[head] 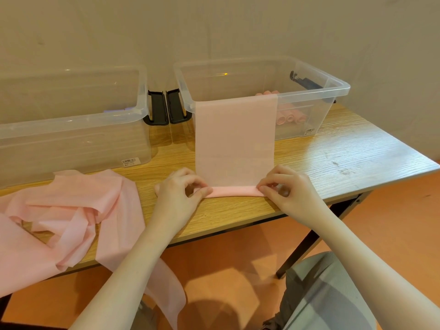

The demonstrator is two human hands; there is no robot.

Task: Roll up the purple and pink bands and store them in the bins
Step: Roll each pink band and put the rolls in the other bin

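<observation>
1. I see the left hand (177, 190) and right hand (282, 186) at frame centre, fingers curled, pinching the rolled end of a flat pink elastic band (235, 139).
2. The band's far end drapes over the clear plastic bin (333, 91), upper right.
3. Loose pink bands (71, 210) are heaped lower left on the wooden table (333, 158).

A light wood-grain table (333, 148) carries two clear plastic storage bins, one at the left (71, 129) and one at the right (328, 101), a flat pink band (235, 139) partly rolled, and a crumpled heap of pink bands (71, 210).
</observation>
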